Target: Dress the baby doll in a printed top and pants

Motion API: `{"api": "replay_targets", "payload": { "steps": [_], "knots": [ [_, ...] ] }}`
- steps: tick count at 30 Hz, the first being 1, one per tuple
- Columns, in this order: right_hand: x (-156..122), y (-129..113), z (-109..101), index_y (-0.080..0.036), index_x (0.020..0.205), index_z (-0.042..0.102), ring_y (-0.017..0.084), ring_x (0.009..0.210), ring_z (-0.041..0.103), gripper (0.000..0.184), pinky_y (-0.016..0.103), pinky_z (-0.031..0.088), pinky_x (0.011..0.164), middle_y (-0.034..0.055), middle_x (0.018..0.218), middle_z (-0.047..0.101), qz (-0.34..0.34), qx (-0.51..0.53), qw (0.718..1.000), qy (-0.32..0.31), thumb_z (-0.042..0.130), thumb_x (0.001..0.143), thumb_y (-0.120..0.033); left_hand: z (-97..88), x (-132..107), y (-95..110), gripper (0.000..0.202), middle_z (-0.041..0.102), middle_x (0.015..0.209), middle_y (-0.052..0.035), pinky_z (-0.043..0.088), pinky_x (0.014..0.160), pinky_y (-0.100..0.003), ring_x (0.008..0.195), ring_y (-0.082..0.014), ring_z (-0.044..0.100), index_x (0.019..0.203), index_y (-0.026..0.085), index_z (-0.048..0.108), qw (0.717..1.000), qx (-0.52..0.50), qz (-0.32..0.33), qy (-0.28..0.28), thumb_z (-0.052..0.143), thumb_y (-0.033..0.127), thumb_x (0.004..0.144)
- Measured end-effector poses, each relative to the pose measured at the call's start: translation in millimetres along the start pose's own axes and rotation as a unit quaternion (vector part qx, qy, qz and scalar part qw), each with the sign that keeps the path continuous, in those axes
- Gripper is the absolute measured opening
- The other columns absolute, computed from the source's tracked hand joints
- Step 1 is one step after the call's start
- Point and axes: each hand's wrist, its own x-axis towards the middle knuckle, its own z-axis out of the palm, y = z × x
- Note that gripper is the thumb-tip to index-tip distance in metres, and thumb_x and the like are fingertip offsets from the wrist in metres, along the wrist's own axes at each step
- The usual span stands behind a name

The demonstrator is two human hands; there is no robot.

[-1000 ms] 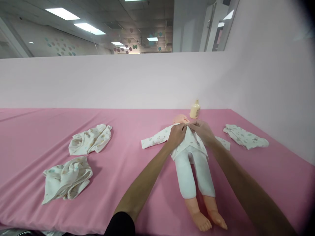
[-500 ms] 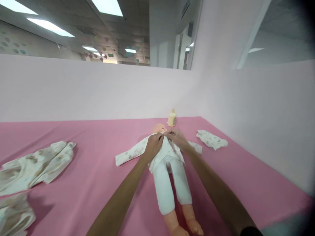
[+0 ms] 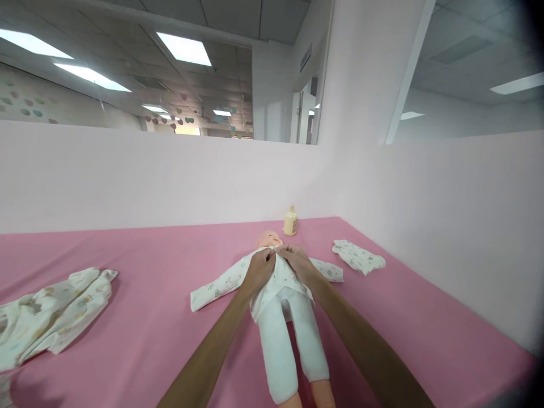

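Note:
A baby doll (image 3: 277, 357) lies on its back on the pink cover, its head away from me. It wears a white patterned baby shirt (image 3: 227, 281) with the sleeves spread out, and its cloth legs are bare of patterned clothing. My left hand (image 3: 260, 268) is closed on the shirt's front edge just below the doll's chin. Beside it, my right hand (image 3: 296, 262) pinches the same front edge from the other side. The fingertips of both hands nearly meet, and they hide whatever fastening may be between them.
A pale yellow pump bottle (image 3: 290, 221) stands behind the doll's head. Folded patterned cloth (image 3: 358, 257) lies to the right, and a crumpled patterned garment (image 3: 59, 314) lies at left. White walls (image 3: 127, 181) with windows border the pink cover (image 3: 148, 317) at the back and right.
The camera view has tilted up and shifted slightly, so everything sits lower and a little further left. Both hands stay at the shirt's neckline, with only slight finger movement.

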Motion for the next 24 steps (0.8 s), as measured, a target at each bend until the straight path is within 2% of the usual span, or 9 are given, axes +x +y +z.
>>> {"api": "replay_targets", "payload": {
  "steps": [3, 5, 8, 11, 17, 24],
  "knots": [
    [-1, 0, 5, -0.018, 0.081, 0.068, 0.014, 0.068, 0.056, 0.023, 0.028, 0.042, 0.064, 0.0001, 0.075, 0.064, -0.045, -0.081, 0.995, 0.026, 0.071, 0.072, -0.038, -8.5, 2, 0, 0.021, 0.054, 0.067, 0.0016, 0.033, 0.06, -0.024, 0.062, -0.0119, 0.045, 0.065, 0.018, 0.051, 0.991, -0.103, -0.066, -0.051, 0.052, 0.033, 0.08],
    [-2, 0, 9, -0.017, 0.079, 0.068, 0.015, 0.071, 0.056, 0.021, 0.028, 0.041, 0.065, 0.001, 0.076, 0.063, -0.097, -0.159, 0.982, 0.041, 0.067, 0.076, -0.039, -13.8, 3, 1, 0.019, 0.054, 0.066, 0.0006, 0.036, 0.062, -0.025, 0.063, -0.0124, 0.048, 0.064, 0.017, 0.053, 0.977, -0.175, -0.1, -0.072, 0.053, 0.03, 0.077],
    [-4, 1, 14, -0.019, 0.077, 0.066, 0.016, 0.071, 0.054, 0.023, 0.029, 0.04, 0.066, 0.0011, 0.076, 0.062, -0.163, -0.263, 0.949, 0.054, 0.06, 0.082, -0.04, -18.4, 3, 3, 0.015, 0.052, 0.064, 0.0006, 0.037, 0.064, -0.025, 0.062, -0.0114, 0.048, 0.064, 0.016, 0.056, 0.956, -0.254, -0.127, -0.076, 0.055, 0.027, 0.074],
    [-6, 1, 17, -0.02, 0.078, 0.064, 0.016, 0.07, 0.051, 0.02, 0.03, 0.039, 0.066, 0.0004, 0.076, 0.06, -0.197, -0.319, 0.926, 0.057, 0.056, 0.085, -0.036, -18.4, 4, 1, 0.021, 0.052, 0.064, 0.0009, 0.036, 0.062, -0.025, 0.06, -0.0101, 0.046, 0.068, 0.015, 0.06, 0.943, -0.291, -0.148, -0.066, 0.062, 0.034, 0.075],
    [-6, 0, 16, -0.02, 0.077, 0.061, 0.016, 0.065, 0.046, 0.014, 0.029, 0.036, 0.061, -0.0023, 0.067, 0.05, -0.188, -0.351, 0.915, 0.061, 0.055, 0.082, -0.032, -15.5, 7, -9, 0.039, 0.055, 0.065, 0.0003, 0.035, 0.061, -0.025, 0.06, -0.0102, 0.046, 0.068, 0.014, 0.062, 0.947, -0.281, -0.129, -0.088, 0.072, 0.051, 0.072],
    [-8, 0, 15, -0.02, 0.076, 0.058, 0.016, 0.068, 0.047, 0.014, 0.03, 0.037, 0.063, -0.0018, 0.072, 0.052, -0.174, -0.35, 0.919, 0.06, 0.057, 0.08, -0.033, -11.6, 7, -13, 0.038, 0.056, 0.064, 0.0004, 0.033, 0.058, -0.024, 0.058, -0.0096, 0.046, 0.069, 0.015, 0.062, 0.948, -0.283, -0.129, -0.066, 0.072, 0.052, 0.071]
  ]
}}
